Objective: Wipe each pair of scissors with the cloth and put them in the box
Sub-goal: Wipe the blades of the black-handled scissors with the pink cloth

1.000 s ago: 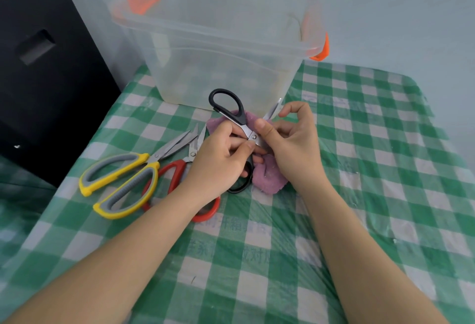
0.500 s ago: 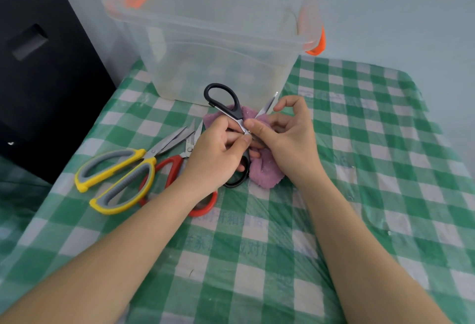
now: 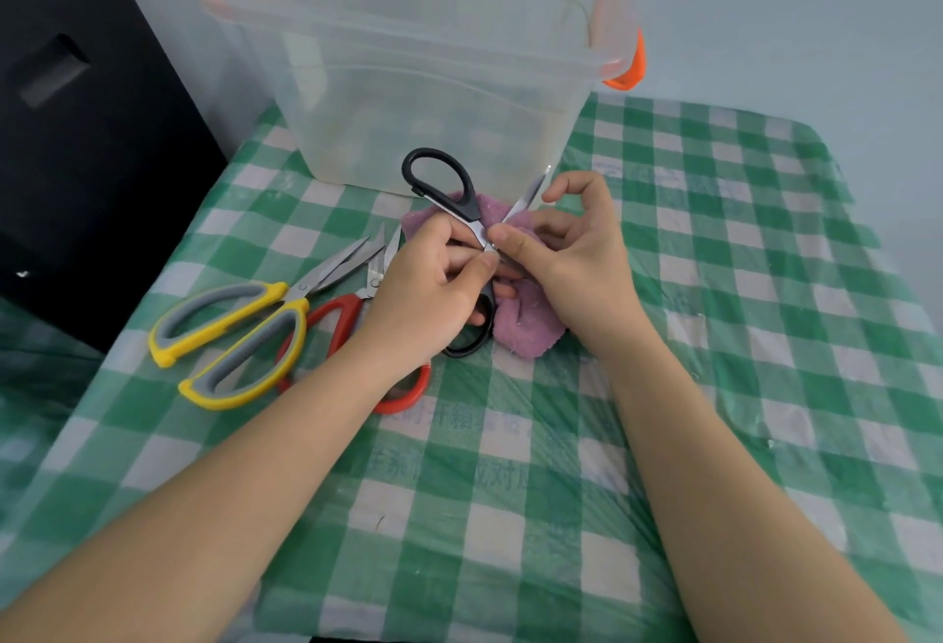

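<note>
Black-handled scissors [image 3: 443,183] spread wide open over the crumpled purple cloth [image 3: 525,326], one loop raised toward the box, one blade pointing up-right. Yellow-grey scissors [image 3: 240,336] and red-handled scissors [image 3: 331,321] lie flat, left. Clear plastic box [image 3: 423,81], orange latches, stands behind.

The light was soft and even, daylight-like, with no hard source in view. Shadows were faint: a thin dark edge lay under the left hand [image 3: 426,293] and beneath the forearms in the lower frame. The plastic-covered checked cloth on the bench [image 3: 740,316] gave pale, milky glare at centre and right. The clear box [image 3: 408,81] at the top looked hazy and low in contrast. Wide-angle bending curved the bench's edges at left and right. Focus was slightly soft throughout, softest at the lower corners.
</note>
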